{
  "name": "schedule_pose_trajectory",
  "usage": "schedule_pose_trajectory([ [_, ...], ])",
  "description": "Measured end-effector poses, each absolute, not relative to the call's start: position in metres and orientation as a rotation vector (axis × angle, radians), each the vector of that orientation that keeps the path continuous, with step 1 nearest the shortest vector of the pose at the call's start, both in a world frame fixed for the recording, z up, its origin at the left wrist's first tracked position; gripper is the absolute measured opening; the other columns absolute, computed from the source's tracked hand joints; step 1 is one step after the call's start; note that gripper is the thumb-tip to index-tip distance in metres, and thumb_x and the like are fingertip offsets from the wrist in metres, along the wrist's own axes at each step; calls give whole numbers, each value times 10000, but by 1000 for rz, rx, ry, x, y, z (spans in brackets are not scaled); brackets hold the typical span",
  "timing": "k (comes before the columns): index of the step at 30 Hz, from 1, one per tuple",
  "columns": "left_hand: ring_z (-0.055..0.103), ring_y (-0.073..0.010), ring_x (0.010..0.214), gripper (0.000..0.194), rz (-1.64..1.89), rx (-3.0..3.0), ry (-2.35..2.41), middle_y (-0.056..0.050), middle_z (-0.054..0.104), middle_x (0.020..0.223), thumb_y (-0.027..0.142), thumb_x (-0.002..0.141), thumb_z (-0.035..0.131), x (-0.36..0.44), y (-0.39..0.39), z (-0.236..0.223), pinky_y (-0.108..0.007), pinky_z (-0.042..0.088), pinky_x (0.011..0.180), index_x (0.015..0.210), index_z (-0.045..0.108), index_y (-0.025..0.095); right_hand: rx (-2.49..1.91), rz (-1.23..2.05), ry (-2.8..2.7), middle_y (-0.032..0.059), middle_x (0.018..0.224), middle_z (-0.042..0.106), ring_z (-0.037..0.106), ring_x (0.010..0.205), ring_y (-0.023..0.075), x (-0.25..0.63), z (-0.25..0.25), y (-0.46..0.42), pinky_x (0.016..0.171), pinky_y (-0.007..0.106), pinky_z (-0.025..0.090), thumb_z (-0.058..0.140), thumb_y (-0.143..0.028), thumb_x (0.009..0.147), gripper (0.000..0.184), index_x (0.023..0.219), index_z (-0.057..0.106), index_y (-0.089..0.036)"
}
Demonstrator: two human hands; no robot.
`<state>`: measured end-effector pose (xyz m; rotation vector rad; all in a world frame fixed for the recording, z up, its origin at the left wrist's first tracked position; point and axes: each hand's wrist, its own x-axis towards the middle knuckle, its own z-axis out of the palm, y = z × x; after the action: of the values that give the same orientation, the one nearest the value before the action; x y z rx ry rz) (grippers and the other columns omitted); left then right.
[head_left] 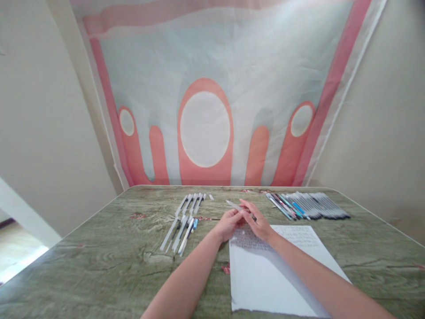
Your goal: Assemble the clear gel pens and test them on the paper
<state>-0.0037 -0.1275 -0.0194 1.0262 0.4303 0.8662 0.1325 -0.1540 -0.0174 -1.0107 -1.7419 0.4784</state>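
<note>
My left hand (229, 224) and my right hand (258, 224) meet above the top edge of a white sheet of paper (265, 279). Between them is a slim translucent pen (233, 204), its pale end pointing up and left. A dark part of it shows by the right fingers. Both hands have their fingers closed around this pen; the exact grip of the left fingertips is partly hidden. Rows of small handwriting run across the upper part of the paper, and my right forearm crosses over the sheet.
Left of my hands lie pen parts and caps in two groups, an upper one (190, 204) and a lower one (179, 234). A small white piece (211, 197) lies nearby. At the back right, many clear pens (320, 205) lie beside coloured pens (286, 206) on the wood-patterned table (109, 248).
</note>
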Motion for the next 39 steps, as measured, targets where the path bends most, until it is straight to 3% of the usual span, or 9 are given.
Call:
schedule_pose_trajectory([
  [2,571,-148,810,344,839,1168,447,-76,627,905,372,695,628,-1,-131,-18,-262,395,774,946,606,137,-1049,477,-1678,64,1019,572,509,949,184,137,-13,-152,869,352,383,309,-447,854,412,1124,526,-225],
  [5,565,-180,849,423,713,1537,478,-79,627,927,351,600,701,-1,-139,-13,-286,393,805,968,611,165,-1146,520,-1438,53,802,605,546,741,167,152,-7,-144,715,317,444,266,-488,851,468,1013,590,-192],
  [10,497,-258,1014,660,622,2112,435,-73,592,1051,301,379,800,-4,-151,-5,-323,312,931,1012,620,246,-1231,393,-1087,9,663,571,493,550,122,187,5,-128,520,241,412,556,-503,689,375,855,549,-166],
  [13,454,-274,1068,695,622,2166,426,-70,566,1104,301,371,803,-5,-152,-3,-336,255,973,1037,609,263,-1275,382,-957,-30,546,516,442,452,103,202,6,-129,447,227,374,536,-489,699,329,817,506,-184],
  [18,428,-281,1089,717,605,2066,461,-66,569,1098,321,311,814,-11,-144,-3,-341,208,997,1001,625,268,-1226,880,-1126,62,676,619,578,600,161,206,-11,-160,551,279,465,380,-430,788,329,871,547,-159],
  [20,432,-277,1086,707,621,2065,486,-65,570,1096,331,305,813,-14,-140,-4,-335,213,994,985,632,263,-1267,963,-1163,76,740,636,595,668,174,204,-22,-179,588,292,474,423,-408,774,307,891,563,-161],
  [23,458,-266,1059,671,669,2113,510,-67,575,1086,345,340,804,-18,-136,-8,-322,256,967,984,634,262,-1390,829,-1262,21,677,608,564,622,149,206,-35,-201,574,267,448,521,-381,724,218,809,561,-184],
  [28,480,-261,1033,662,700,2244,511,-79,574,1082,367,376,792,-19,-132,-14,-319,301,931,1008,625,260,-1586,527,-1452,-23,545,526,491,519,127,215,-43,-214,515,248,372,462,-381,755,226,625,484,-197],
  [39,499,-254,1010,626,715,2298,510,-76,578,1061,387,387,787,-19,-132,-13,-314,323,911,981,635,257,-1595,382,-1622,-20,561,489,480,557,142,214,-42,-214,527,252,348,419,-350,765,202,623,434,-207],
])
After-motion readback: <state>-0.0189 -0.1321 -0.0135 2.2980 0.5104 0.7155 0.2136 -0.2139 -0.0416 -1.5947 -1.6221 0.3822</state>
